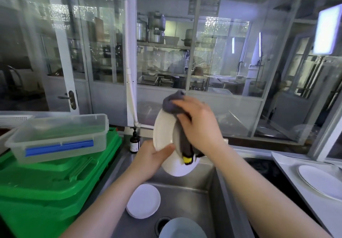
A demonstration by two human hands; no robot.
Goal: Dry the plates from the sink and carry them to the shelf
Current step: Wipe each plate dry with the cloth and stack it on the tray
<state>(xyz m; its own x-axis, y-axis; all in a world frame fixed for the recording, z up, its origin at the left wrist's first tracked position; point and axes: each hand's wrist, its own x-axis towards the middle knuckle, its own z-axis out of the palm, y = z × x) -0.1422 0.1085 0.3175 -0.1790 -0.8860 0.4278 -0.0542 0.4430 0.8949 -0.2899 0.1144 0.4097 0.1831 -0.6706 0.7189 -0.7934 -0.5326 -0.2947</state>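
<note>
The right hand (199, 124) presses a grey cloth (178, 124) against the face of a white plate (163, 132), fingers curled over the bunched fabric; a yellow-and-black corner of the cloth hangs below the palm. The left hand (152, 157) grips that same plate by its lower edge, thumb lying across the rim, so the plate stands nearly upright above the steel sink (192, 199). Below the left wrist a small stack of white plates (143, 201) leans in the basin, and nearer the person, beside the drain, lies a pale bluish plate (182, 227). Just beyond the left hand a dark pump bottle (134, 142) stands at the sink's back corner. Further left sit green bins (55, 178) with a clear plastic box (59, 136) on top. Well out past the right forearm, a white plate on the counter (320, 181) lies flat
</note>
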